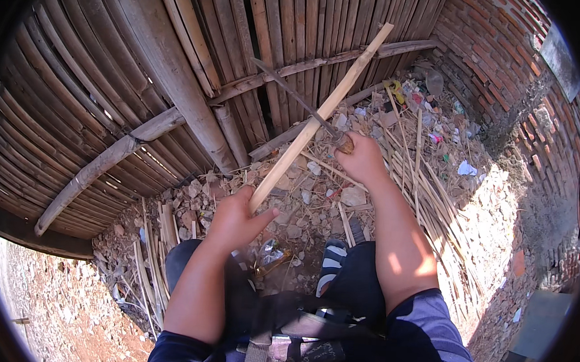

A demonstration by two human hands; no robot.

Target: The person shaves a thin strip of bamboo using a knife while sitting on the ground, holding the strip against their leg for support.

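My left hand (pixel 230 218) is closed round the lower end of a long, pale bamboo strip (pixel 292 156), its thumb sticking out to the side. The strip slants up and away to the right, its far end in front of the bamboo wall. In my right hand (pixel 364 161) is the short handle of a long, dark-bladed knife (pixel 283 85). The blade points up and left and crosses the strip near its middle. Whether the edge touches or bites into the strip, I cannot tell.
A bamboo slat wall (pixel 298 24) rises ahead, with a brick wall (pixel 486 67) at the right. Thin bamboo sticks (pixel 442 222) lie in a heap to my right; more strips (pixel 146 272) lie left of my legs. Rubble and litter cover the ground around my sandalled foot (pixel 331 265).
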